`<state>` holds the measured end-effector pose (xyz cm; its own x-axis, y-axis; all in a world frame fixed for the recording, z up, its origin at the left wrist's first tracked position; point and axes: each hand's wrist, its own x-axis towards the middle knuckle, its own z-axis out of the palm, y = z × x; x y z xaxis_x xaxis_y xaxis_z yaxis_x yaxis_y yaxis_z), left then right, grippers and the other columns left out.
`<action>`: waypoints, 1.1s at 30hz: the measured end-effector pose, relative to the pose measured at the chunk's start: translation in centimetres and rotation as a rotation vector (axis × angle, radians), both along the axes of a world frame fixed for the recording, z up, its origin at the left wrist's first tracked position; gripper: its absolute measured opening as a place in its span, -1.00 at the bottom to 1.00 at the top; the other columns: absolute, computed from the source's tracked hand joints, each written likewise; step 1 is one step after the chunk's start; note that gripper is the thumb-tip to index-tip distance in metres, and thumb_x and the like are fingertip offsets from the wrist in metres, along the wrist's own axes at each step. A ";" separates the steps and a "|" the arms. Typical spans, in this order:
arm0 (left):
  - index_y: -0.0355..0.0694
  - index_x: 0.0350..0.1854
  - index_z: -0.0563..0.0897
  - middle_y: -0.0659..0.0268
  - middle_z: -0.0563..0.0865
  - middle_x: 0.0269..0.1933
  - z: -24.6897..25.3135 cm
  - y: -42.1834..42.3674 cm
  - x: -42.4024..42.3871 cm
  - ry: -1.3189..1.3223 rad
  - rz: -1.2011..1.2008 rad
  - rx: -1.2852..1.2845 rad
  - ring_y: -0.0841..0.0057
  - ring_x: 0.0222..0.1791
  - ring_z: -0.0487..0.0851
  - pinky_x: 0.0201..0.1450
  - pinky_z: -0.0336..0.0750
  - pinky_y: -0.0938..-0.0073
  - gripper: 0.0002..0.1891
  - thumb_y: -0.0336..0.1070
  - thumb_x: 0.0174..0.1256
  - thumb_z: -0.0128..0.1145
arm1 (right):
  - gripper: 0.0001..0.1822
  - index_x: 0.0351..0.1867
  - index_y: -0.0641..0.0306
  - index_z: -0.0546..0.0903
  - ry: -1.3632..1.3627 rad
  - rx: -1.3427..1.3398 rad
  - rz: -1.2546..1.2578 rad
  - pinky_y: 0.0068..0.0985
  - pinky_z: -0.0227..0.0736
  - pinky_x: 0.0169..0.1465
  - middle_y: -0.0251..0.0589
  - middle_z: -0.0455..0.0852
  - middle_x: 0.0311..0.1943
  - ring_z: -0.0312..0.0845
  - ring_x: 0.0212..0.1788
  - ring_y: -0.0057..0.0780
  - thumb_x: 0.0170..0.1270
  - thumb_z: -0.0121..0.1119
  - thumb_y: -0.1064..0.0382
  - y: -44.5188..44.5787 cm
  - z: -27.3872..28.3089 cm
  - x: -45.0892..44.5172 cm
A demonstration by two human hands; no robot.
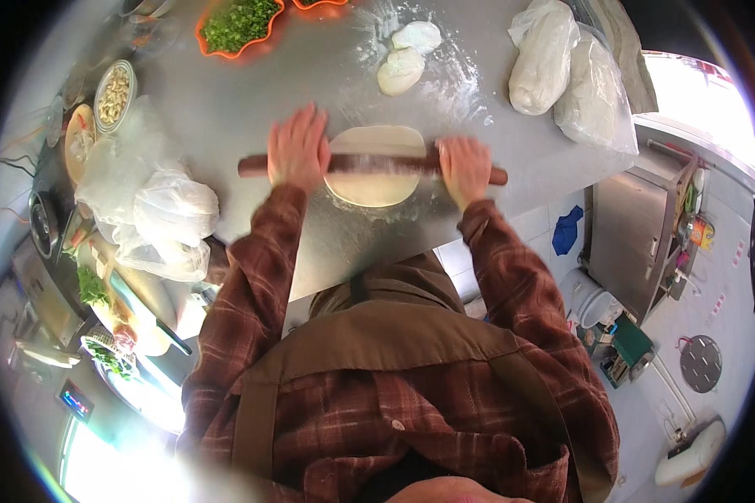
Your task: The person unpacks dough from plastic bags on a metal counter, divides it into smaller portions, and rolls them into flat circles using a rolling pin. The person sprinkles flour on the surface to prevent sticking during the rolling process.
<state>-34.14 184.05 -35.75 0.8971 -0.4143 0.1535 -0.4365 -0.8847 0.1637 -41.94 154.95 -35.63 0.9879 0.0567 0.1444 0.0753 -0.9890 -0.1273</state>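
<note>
A dark wooden rolling pin lies crosswise over a flattened oval of pale dough on the metal worktable. Near the pin's left end, my left hand rests over it with fingers stretched forward. My right hand is laid over the pin near its other end, fingers slightly curled. Both hands and the pin are a little blurred. Farther back, two smaller lumps of dough, one round and one floured white, touch each other on scattered flour.
Orange-rimmed bowls, one holding chopped greens, stand at the back. Plastic-wrapped dough-like masses lie at the back right. Leftward are crumpled plastic bags, a bowl of pale pieces and a knife. A metal cabinet stands rightward.
</note>
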 end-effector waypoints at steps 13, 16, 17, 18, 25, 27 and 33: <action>-0.10 0.07 0.56 0.34 0.54 0.18 -0.1 -2.9 8.4 -0.237 0.006 -0.021 0.36 0.19 0.46 0.26 0.32 0.20 -0.67 -0.14 0.32 0.02 | -0.86 -0.29 0.03 0.60 -0.293 0.085 0.054 -0.30 0.30 -0.09 -0.38 0.60 -0.33 0.50 -0.17 -0.33 0.24 0.12 0.10 -2.4 -0.2 10.6; -0.15 0.04 0.56 0.32 0.54 0.18 -1.3 -2.3 6.5 -0.019 -0.083 -0.080 0.33 0.18 0.46 0.22 0.36 0.27 -0.68 -0.16 0.31 0.03 | -0.74 -0.13 0.09 0.55 -0.178 0.119 0.093 -0.29 0.29 -0.03 -0.31 0.60 -0.21 0.49 -0.10 -0.30 0.20 0.18 0.09 -1.7 0.5 8.0; -0.16 0.03 0.57 0.31 0.54 0.18 -2.1 -2.0 5.6 0.085 -0.107 -0.100 0.33 0.18 0.46 0.21 0.38 0.30 -0.69 -0.17 0.30 0.04 | -0.70 -0.09 0.10 0.54 -0.158 0.140 0.104 -0.29 0.29 -0.02 -0.30 0.59 -0.18 0.48 -0.08 -0.29 0.19 0.20 0.10 -1.3 0.8 6.5; -0.17 0.01 0.58 0.30 0.55 0.16 -2.1 -2.3 4.2 0.101 -0.111 -0.149 0.31 0.12 0.50 0.16 0.41 0.32 -0.69 -0.18 0.27 0.07 | -0.65 -0.06 0.11 0.52 -0.149 0.169 0.152 -0.30 0.28 0.00 -0.28 0.58 -0.15 0.47 -0.06 -0.28 0.15 0.23 0.09 -0.8 0.9 4.7; -0.16 -0.08 0.55 0.19 0.65 -0.13 -0.8 -3.2 -0.5 0.608 0.218 -0.463 0.21 -0.17 0.65 -0.10 0.52 0.24 -0.71 -0.25 0.14 0.16 | -0.54 -0.08 0.11 0.52 0.048 0.160 0.202 -0.34 0.29 -0.02 -0.30 0.52 -0.24 0.45 -0.09 -0.30 -0.05 0.35 0.09 0.1 1.1 -5.3; -0.18 -0.12 0.53 0.18 0.67 -0.23 -1.2 -2.8 -2.2 0.641 0.196 -0.394 0.21 -0.19 0.65 -0.13 0.52 0.24 -0.74 -0.25 0.14 0.15 | -0.55 -0.11 0.10 0.53 0.100 0.168 0.180 -0.34 0.30 -0.06 -0.30 0.50 -0.29 0.45 -0.12 -0.31 -0.07 0.36 0.10 0.5 2.4 -7.7; -0.17 -0.05 0.45 0.26 0.70 -0.30 -1.9 1.2 -12.6 0.965 0.234 -0.567 0.23 -0.28 0.69 -0.23 0.54 0.25 -0.71 -0.24 0.22 0.10 | -0.53 -0.09 0.11 0.56 0.231 0.314 0.184 -0.35 0.33 -0.12 -0.30 0.54 -0.25 0.46 -0.12 -0.29 -0.10 0.40 0.13 3.3 3.3 -18.5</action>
